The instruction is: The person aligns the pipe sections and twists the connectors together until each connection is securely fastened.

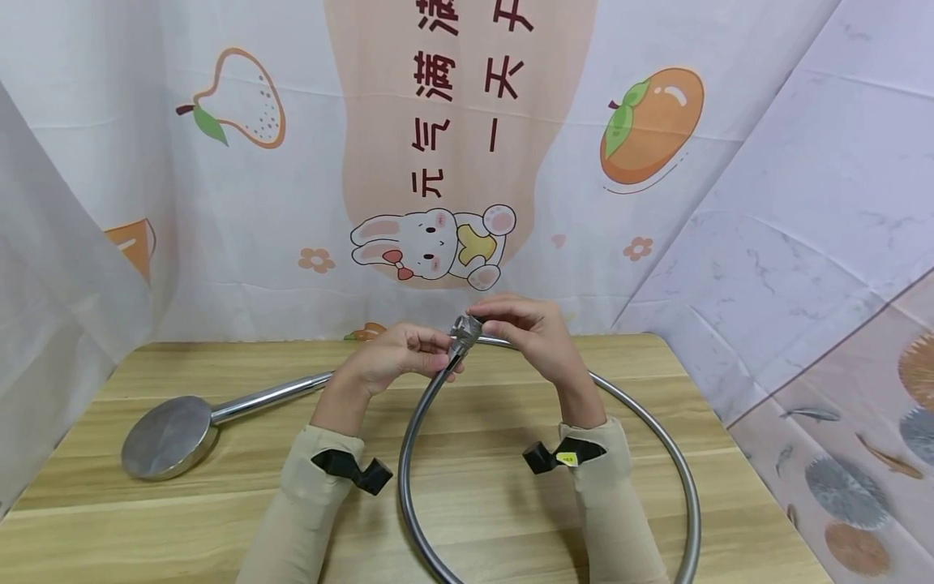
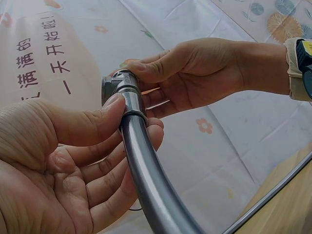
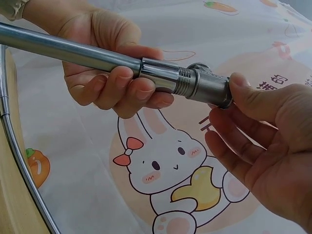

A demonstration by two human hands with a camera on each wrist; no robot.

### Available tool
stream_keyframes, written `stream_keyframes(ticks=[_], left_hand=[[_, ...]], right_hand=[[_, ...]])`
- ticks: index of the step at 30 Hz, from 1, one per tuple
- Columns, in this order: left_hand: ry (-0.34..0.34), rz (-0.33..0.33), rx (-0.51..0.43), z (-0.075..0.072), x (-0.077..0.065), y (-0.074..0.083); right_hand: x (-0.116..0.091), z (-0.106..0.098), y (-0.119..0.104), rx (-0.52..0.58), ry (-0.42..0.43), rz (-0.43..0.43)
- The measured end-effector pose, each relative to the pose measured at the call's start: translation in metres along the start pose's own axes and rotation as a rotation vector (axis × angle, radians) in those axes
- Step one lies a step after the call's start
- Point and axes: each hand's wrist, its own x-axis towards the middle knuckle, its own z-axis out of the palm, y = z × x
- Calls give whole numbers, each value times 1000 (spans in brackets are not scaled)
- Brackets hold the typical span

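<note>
My left hand (image 1: 397, 357) holds the end of a grey metal shower hose (image 1: 410, 454), its thumb and fingers at the smooth end nut (image 3: 160, 75). A metal pipe fitting (image 3: 212, 89) with a short side outlet (image 2: 106, 88) sits in line on that end. Several screw threads show between nut and fitting in the right wrist view. My right hand (image 1: 536, 332) pinches the fitting's far end between thumb and fingers. Both hands are raised over the back of the table. From the left hand the hose curves down in a big loop.
A round metal shower head (image 1: 166, 438) lies at the left of the wooden table (image 1: 80, 527), its handle (image 1: 270, 397) pointing toward the left hand. The loop's other side (image 1: 682, 478) runs along the right. A printed curtain (image 1: 292, 186) hangs close behind the table.
</note>
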Motion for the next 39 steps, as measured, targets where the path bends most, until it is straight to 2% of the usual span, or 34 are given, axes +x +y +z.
stream_keyframes(ticks=[10,21,30,39], left_hand=[[6,-7,-2,0,0,0],[1,2,5,0,0,0],[-3,-2,5,0,0,0],[-7,-8,0,1,0,0]], right_hand=[[0,0,-1,-13,-11,-2],[0,-3,1,9,-62,-66],[0,-2,0,23,-61,-60],[1,-5,0,37,-101,-113]])
